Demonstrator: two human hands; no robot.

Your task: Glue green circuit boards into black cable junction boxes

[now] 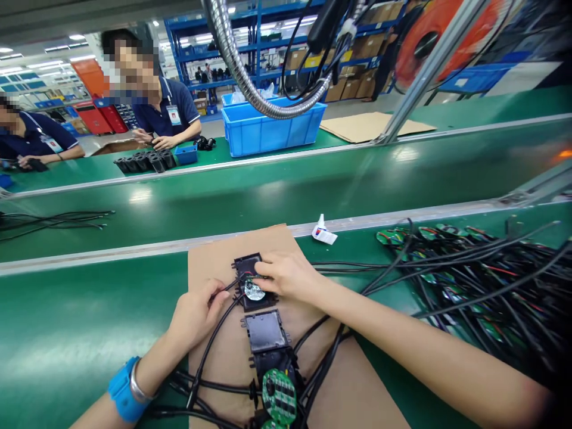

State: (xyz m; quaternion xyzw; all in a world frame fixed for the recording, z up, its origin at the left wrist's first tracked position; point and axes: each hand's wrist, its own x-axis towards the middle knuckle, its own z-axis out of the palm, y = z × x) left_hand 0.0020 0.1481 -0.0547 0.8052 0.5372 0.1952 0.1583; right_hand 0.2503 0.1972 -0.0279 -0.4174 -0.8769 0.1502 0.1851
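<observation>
On a brown cardboard sheet (214,250) lies a black plastic housing (254,262) with a small round circuit board (254,291) over it. My right hand (290,277) has its fingers closed at the board's right edge; the fingertips are partly hidden. Left of the housing, my left hand (196,313) pinches a black cable (231,285) that runs into it. A second black housing (267,331) sits just nearer to me. Closer still, a green round circuit board (279,396) rests above more black parts and cables (218,387).
At right is a heap of cabled circuit boards (473,280). A small white bottle (323,232) lies beyond the cardboard, by the metal rail. Across the green conveyor (250,190) are a blue bin (274,128) and two co-workers. A flexible metal hose (236,71) hangs overhead.
</observation>
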